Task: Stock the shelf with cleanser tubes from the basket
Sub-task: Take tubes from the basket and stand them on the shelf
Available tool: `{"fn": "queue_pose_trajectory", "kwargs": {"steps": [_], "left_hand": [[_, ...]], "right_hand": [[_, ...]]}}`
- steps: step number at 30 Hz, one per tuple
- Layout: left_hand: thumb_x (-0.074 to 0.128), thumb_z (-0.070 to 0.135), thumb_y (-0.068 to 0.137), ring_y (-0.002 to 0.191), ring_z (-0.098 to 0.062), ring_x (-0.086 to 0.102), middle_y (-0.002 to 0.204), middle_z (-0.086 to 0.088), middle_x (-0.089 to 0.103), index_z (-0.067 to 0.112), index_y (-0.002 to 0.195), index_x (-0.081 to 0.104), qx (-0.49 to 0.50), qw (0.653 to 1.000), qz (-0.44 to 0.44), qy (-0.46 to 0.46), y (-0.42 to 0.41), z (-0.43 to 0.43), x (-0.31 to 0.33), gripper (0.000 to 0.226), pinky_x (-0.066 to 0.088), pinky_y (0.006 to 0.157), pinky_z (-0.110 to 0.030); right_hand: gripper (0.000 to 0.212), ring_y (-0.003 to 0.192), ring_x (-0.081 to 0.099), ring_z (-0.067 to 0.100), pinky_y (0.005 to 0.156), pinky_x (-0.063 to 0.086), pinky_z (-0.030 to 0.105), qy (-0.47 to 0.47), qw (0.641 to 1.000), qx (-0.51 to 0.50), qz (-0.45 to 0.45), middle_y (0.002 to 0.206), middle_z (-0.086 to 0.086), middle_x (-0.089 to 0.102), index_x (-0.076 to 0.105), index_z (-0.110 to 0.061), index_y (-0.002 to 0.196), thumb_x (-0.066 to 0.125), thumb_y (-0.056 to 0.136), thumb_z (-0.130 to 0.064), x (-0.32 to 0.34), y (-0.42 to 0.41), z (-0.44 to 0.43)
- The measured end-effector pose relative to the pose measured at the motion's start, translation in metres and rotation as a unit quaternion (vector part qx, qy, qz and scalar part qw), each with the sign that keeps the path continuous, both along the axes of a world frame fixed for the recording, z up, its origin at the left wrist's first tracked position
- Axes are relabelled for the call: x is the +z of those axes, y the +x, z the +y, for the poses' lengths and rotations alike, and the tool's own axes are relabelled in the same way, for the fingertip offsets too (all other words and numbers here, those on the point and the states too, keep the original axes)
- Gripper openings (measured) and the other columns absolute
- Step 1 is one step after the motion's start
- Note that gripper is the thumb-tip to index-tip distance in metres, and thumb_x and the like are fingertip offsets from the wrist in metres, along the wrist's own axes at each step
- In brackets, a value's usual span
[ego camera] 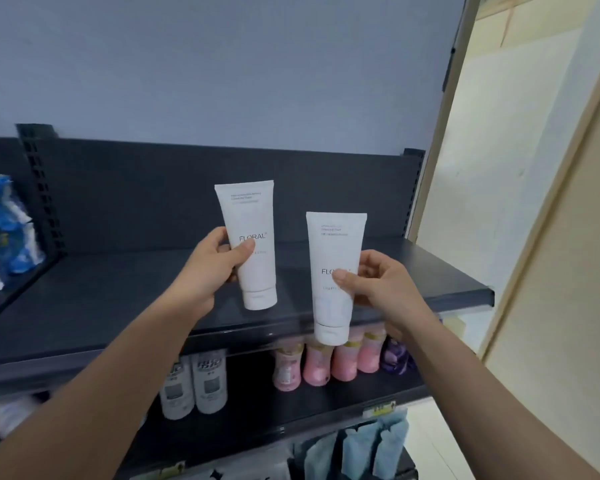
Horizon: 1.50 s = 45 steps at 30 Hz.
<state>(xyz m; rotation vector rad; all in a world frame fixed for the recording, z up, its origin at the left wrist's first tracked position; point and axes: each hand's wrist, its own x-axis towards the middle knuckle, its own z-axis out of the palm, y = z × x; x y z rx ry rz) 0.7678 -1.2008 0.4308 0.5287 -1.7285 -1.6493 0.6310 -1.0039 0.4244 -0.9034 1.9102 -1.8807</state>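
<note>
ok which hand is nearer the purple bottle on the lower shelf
Right. The right hand, pinching a tube, is just above the purple bottle; the left hand, holding the other tube, is up and well to its left.

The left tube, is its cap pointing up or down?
Down. The left tube has its cap at the bottom and its flat sealed end on top; the left hand grips its middle.

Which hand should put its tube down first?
Probably the left hand: the left tube hovers above the top shelf; the right hand holds the right tube lower, before the shelf's edge.
</note>
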Motion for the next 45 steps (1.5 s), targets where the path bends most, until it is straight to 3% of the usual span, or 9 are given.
{"fn": "queue_pose_trajectory", "kwargs": {"steps": [5, 12, 16, 20, 25, 31, 37, 45], "left_hand": [[0.061, 0.016, 0.093, 0.079, -0.019, 0.058, 0.092, -0.002, 0.071, 0.020, 0.103, 0.060, -0.002, 1.000, -0.012, -0.005, -0.059, 0.009, 0.005, 0.011, 0.040, 0.064, -0.029], [0.063, 0.018, 0.092, 0.081, -0.021, 0.060, 0.095, -0.003, 0.071, 0.018, 0.108, 0.059, -0.021, 0.999, -0.032, -0.025, -0.143, 0.009, 0.013, 0.017, 0.041, 0.065, -0.032], [0.064, 0.017, 0.091, 0.077, -0.019, 0.060, 0.089, -0.002, 0.070, 0.017, 0.110, 0.058, -0.031, 0.998, -0.044, -0.037, -0.195, 0.006, 0.010, 0.021, 0.042, 0.069, -0.035], [0.064, 0.016, 0.091, 0.085, -0.017, 0.065, 0.098, -0.004, 0.070, 0.018, 0.113, 0.056, -0.047, 0.997, -0.054, -0.043, -0.246, -0.001, 0.009, 0.023, 0.048, 0.070, -0.029], [0.065, 0.016, 0.090, 0.101, -0.022, 0.066, 0.107, -0.005, 0.069, 0.021, 0.108, 0.056, -0.056, 0.994, -0.070, -0.055, -0.301, -0.013, 0.009, 0.021, 0.052, 0.091, -0.039], [0.065, 0.014, 0.090, 0.103, -0.020, 0.064, 0.111, -0.004, 0.067, 0.020, 0.110, 0.054, -0.051, 0.994, -0.082, -0.059, -0.348, -0.015, 0.004, 0.024, 0.051, 0.090, -0.037], [0.063, 0.011, 0.090, 0.100, -0.017, 0.062, 0.111, -0.002, 0.065, 0.022, 0.113, 0.052, -0.017, 0.994, -0.094, -0.052, -0.386, -0.007, -0.003, 0.028, 0.049, 0.079, -0.030], [0.064, 0.009, 0.089, 0.102, -0.017, 0.060, 0.109, -0.001, 0.064, 0.025, 0.110, 0.055, 0.044, 0.991, -0.112, -0.057, -0.420, -0.004, -0.012, 0.028, 0.048, 0.081, -0.028]], "right_hand": [[0.021, 0.074, 0.070, 0.012, 0.064, 0.056, 0.026, -0.006, 1.000, -0.013, 0.007, 0.092, 0.005, 0.074, 0.065, -0.011, 0.097, 0.076, 0.079, -0.008, 0.012, -0.051, 0.019], [0.022, 0.076, 0.071, 0.013, 0.067, 0.058, 0.029, -0.011, 1.000, -0.028, 0.001, 0.091, 0.004, 0.075, 0.065, -0.010, 0.098, 0.076, 0.079, -0.008, 0.015, -0.124, 0.026], [0.028, 0.088, 0.071, 0.017, 0.072, 0.058, 0.032, 0.002, 0.999, -0.043, 0.005, 0.097, 0.002, 0.074, 0.064, -0.010, 0.105, 0.076, 0.080, -0.011, 0.012, -0.174, 0.021], [0.027, 0.089, 0.071, 0.019, 0.072, 0.056, 0.034, 0.006, 0.999, -0.052, 0.002, 0.096, 0.001, 0.075, 0.065, -0.011, 0.104, 0.076, 0.080, -0.011, 0.009, -0.224, 0.011], [0.028, 0.085, 0.071, 0.019, 0.076, 0.058, 0.036, 0.003, 0.998, -0.063, 0.003, 0.092, 0.001, 0.074, 0.065, -0.010, 0.105, 0.077, 0.079, -0.009, 0.008, -0.276, -0.003], [0.033, 0.094, 0.071, 0.024, 0.085, 0.057, 0.042, 0.006, 0.998, -0.066, -0.010, 0.100, 0.006, 0.074, 0.064, -0.008, 0.109, 0.076, 0.079, -0.006, -0.004, -0.329, -0.018], [0.032, 0.095, 0.070, 0.023, 0.088, 0.056, 0.043, 0.016, 0.998, -0.064, -0.006, 0.101, 0.005, 0.073, 0.064, -0.009, 0.107, 0.077, 0.078, -0.005, -0.014, -0.382, -0.029], [0.033, 0.094, 0.067, 0.020, 0.085, 0.055, 0.036, 0.041, 0.999, -0.029, 0.016, 0.100, 0.001, 0.070, 0.059, -0.011, 0.110, 0.074, 0.081, -0.009, -0.024, -0.436, -0.047]]}}
